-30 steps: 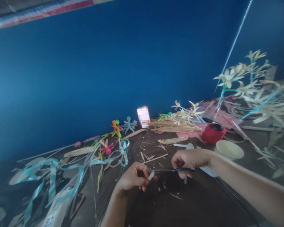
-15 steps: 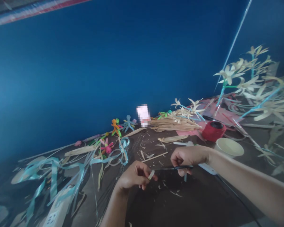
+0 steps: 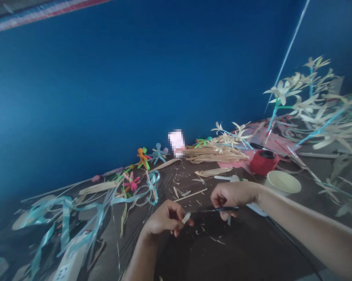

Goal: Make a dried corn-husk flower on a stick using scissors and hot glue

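My left hand (image 3: pixel 168 219) pinches a small pale strip (image 3: pixel 186 217) between thumb and fingers, low in the middle of the view. To its right, my right hand (image 3: pixel 228 198) is closed on dark scissors (image 3: pixel 219 209), whose thin blades point left at the strip. Whether the blade tips touch the strip cannot be made out. Small pale scraps (image 3: pixel 217 239) lie on the dark tabletop (image 3: pixel 211 261) below the hands.
Blue ribbon (image 3: pixel 66 218) and a power strip (image 3: pixel 72 257) lie at left. Behind are dried husks (image 3: pixel 214 154) and small colourful figures (image 3: pixel 142 156). At right are a red roll (image 3: pixel 264 162), a pale cup (image 3: pixel 283 182) and pale flowers (image 3: pixel 283 93).
Both hands keep almost the same place and hold. The scissors have tilted slightly, and the whole view has shifted a little.
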Action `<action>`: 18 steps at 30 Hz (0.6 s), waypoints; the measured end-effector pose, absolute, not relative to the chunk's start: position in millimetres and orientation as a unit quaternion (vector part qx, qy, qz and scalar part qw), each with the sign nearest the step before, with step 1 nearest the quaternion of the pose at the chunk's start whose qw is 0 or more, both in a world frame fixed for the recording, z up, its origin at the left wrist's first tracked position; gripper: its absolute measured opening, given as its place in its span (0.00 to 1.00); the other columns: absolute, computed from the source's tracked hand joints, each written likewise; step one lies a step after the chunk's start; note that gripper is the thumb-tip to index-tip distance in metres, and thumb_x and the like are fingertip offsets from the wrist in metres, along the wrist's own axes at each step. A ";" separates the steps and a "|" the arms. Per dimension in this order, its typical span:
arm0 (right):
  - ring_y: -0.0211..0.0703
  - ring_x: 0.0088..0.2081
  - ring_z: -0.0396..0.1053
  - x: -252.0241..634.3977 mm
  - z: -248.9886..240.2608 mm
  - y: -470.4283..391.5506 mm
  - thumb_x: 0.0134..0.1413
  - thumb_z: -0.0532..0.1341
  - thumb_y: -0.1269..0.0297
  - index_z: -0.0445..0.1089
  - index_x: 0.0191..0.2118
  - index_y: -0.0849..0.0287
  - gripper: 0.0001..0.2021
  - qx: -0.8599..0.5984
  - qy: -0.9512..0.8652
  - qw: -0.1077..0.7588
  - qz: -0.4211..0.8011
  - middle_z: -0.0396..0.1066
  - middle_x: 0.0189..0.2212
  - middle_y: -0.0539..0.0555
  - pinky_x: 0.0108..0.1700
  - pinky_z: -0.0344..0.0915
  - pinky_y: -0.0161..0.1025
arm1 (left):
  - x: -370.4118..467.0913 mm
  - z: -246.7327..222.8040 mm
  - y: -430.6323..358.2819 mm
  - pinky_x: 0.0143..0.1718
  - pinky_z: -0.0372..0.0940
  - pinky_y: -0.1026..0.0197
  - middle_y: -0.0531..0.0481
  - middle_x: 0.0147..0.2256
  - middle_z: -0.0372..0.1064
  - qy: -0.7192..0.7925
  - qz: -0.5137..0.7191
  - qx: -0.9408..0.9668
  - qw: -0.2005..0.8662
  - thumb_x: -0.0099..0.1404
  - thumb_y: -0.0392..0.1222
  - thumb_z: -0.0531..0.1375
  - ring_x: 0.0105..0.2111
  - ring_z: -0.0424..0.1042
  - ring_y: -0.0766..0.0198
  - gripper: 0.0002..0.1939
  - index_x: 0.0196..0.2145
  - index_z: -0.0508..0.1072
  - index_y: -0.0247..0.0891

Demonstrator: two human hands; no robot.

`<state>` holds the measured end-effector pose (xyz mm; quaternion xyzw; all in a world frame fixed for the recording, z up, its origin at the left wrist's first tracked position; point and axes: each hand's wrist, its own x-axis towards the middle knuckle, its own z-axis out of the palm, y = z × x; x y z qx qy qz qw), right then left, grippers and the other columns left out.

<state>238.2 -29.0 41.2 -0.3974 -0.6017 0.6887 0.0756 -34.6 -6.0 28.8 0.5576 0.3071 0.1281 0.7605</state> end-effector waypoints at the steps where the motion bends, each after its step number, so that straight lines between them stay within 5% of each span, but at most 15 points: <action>1: 0.27 0.15 0.59 238.3 40.4 -29.1 0.34 0.67 0.62 0.64 0.23 0.63 0.12 -0.398 -0.603 0.081 0.686 0.67 0.17 0.45 0.19 0.54 0.26 | -34.8 28.7 -5.9 0.12 0.52 0.72 0.43 0.29 0.74 0.306 0.130 0.555 0.762 0.40 0.28 0.60 0.13 0.64 0.73 0.06 0.17 0.64 0.31; 6: 0.30 0.15 0.59 234.3 40.9 -29.8 0.38 0.64 0.56 0.65 0.24 0.61 0.13 -0.448 -0.625 0.123 0.627 0.66 0.14 0.46 0.18 0.50 0.28 | -36.0 28.1 -5.3 0.11 0.53 0.72 0.41 0.29 0.74 0.292 0.148 0.546 0.771 0.41 0.30 0.62 0.12 0.63 0.73 0.06 0.17 0.65 0.30; 10: 0.40 0.23 0.66 213.5 39.9 -45.1 0.37 0.63 0.51 0.67 0.24 0.60 0.15 -0.610 -0.692 0.140 0.361 0.70 0.20 0.53 0.23 0.54 0.32 | -33.2 28.2 -5.6 0.13 0.54 0.71 0.43 0.28 0.74 0.286 0.268 0.524 0.756 0.44 0.33 0.63 0.13 0.64 0.72 0.07 0.20 0.67 0.31; 13: 0.49 0.27 0.69 186.4 33.7 -65.1 0.36 0.64 0.57 0.70 0.27 0.60 0.12 -0.653 -0.730 0.078 0.184 0.71 0.23 0.57 0.28 0.59 0.38 | -27.5 27.4 -6.3 0.18 0.56 0.70 0.48 0.29 0.73 0.280 0.419 0.480 0.718 0.48 0.34 0.63 0.16 0.66 0.72 0.06 0.22 0.67 0.34; 18: 0.52 0.31 0.70 146.8 25.0 -81.7 0.42 0.61 0.61 0.71 0.29 0.63 0.10 -0.624 -0.769 0.042 0.133 0.72 0.27 0.61 0.31 0.62 0.40 | -14.5 22.3 -7.7 0.21 0.57 0.69 0.48 0.30 0.73 0.364 0.455 0.484 0.653 0.52 0.35 0.61 0.21 0.68 0.70 0.04 0.24 0.68 0.35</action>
